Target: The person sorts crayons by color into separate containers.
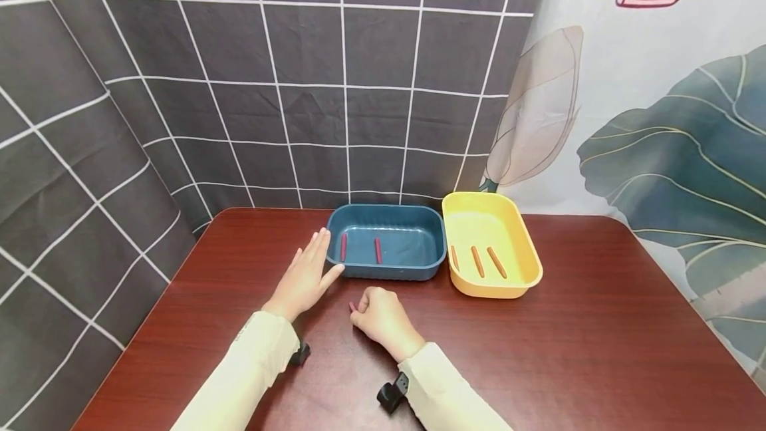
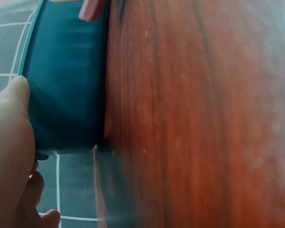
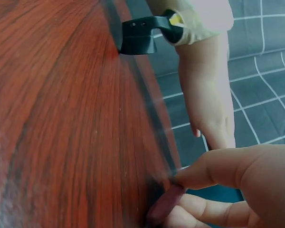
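Observation:
A dark blue tray (image 1: 413,265) stands at the table's back middle with two red sticks (image 1: 344,247) lying in it. My left hand (image 1: 314,263) lies flat on the table, and its straight fingers (image 2: 12,99) touch the tray's left end (image 2: 66,80). Just in front of the tray, my right hand (image 1: 359,308) rests curled on the table. Its thumb and fingers (image 3: 213,173) pinch a small red stick (image 3: 164,206) that touches the wood. A yellow tray (image 1: 514,231) beside the blue one holds three orange sticks (image 1: 477,261).
The trays stand side by side on a dark red wooden table (image 1: 568,338). A grey tiled cloth (image 1: 269,85) hangs behind and to the left. A leaf-patterned curtain (image 1: 658,151) hangs on the right. Black wrist mounts (image 1: 391,392) sit on both sleeves.

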